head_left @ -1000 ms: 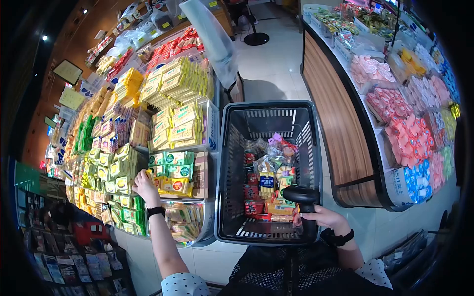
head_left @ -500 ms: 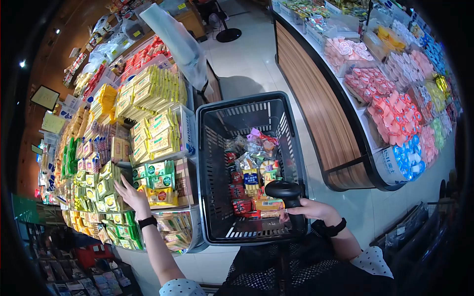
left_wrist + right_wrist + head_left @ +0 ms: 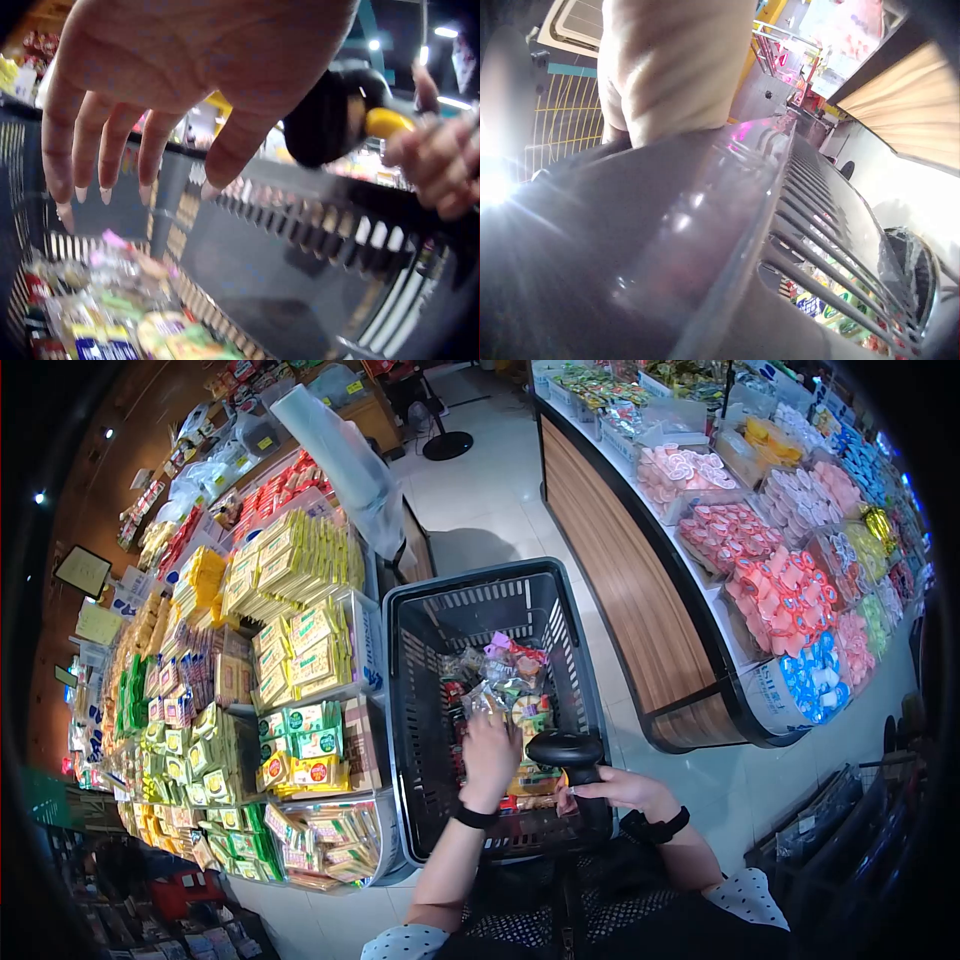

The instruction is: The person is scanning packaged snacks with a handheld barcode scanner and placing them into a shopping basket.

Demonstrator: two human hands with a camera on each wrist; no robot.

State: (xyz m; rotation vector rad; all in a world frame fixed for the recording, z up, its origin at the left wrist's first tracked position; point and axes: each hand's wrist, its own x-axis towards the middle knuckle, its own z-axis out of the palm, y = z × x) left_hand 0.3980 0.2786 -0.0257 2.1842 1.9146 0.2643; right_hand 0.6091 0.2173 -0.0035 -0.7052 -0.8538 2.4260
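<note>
Left hand [image 3: 490,760] hangs loose-fingered over packets [image 3: 508,672] in the basket [image 3: 465,615]; right hand [image 3: 632,788] grips the black handle [image 3: 563,747].

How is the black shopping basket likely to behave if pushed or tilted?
The black shopping basket would probably keep its shape, as its slotted walls stand straight. The snack packets inside may slide when it tilts, since they seem to lie loose in shiny wrappers. Because they lie low, it is probably not very apt to tip.
</note>
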